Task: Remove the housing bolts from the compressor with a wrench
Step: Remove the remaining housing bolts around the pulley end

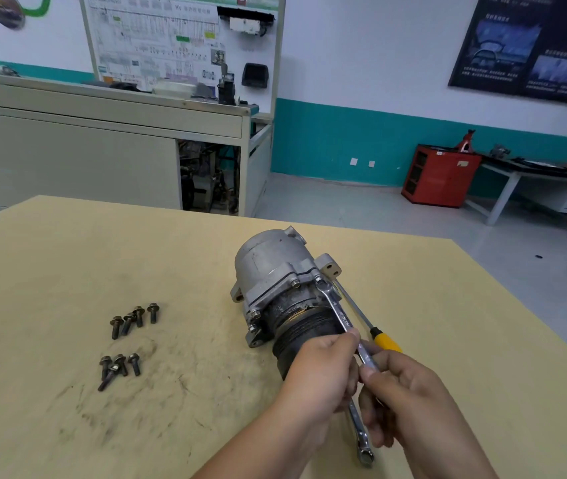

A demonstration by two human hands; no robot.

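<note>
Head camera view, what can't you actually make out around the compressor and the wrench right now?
Head view: the wrench mid-shank is hidden by the left hand and right hand gripping it.
Head view: the compressor near end is covered by the left hand; any bolts on its far side are hidden by its own body.
Head view: the screwdriver tip is hidden behind the wrench head.
Head view: the wall chart print is blurred.

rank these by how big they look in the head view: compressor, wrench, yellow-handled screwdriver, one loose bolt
1. compressor, bulkiest by far
2. wrench, longest but thin, and nearest the camera
3. screwdriver, handle end hidden, so its place below the wrench is unsure
4. loose bolt, smallest
</note>
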